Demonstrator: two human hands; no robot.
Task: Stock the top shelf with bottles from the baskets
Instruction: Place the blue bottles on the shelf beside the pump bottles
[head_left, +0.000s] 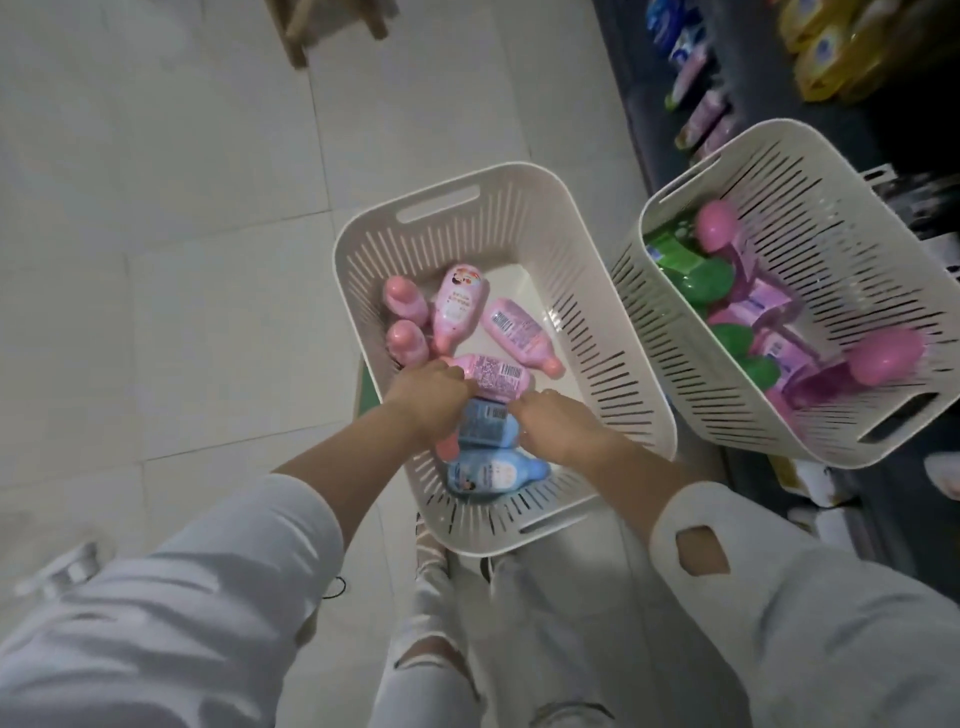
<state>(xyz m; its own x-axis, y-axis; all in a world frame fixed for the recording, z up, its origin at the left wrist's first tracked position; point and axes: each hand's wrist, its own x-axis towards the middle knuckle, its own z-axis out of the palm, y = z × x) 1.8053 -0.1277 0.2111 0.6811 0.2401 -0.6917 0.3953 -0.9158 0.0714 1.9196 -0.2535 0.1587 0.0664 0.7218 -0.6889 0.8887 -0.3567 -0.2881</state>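
Observation:
A white slotted basket (545, 228) stands on the floor in front of me. It holds several pink bottles (460, 306) and two blue bottles. My left hand (428, 400) reaches into it, and its fingers curl over a pink bottle with a barcode (498, 376) that lies on its side. My right hand (558, 428) is beside it, fingers curled at the right edge of a blue bottle (483, 428). The other blue bottle (493, 475) lies just below, near the basket's front wall. The top shelf is out of view.
A second white basket (841, 218) sits to the right, tilted, with pink-capped purple bottles (883, 358) and green ones (696, 280) inside. Dark shelving with packaged goods (696, 78) runs along the right. Wooden legs (311, 31) stand at the top on the pale tiled floor.

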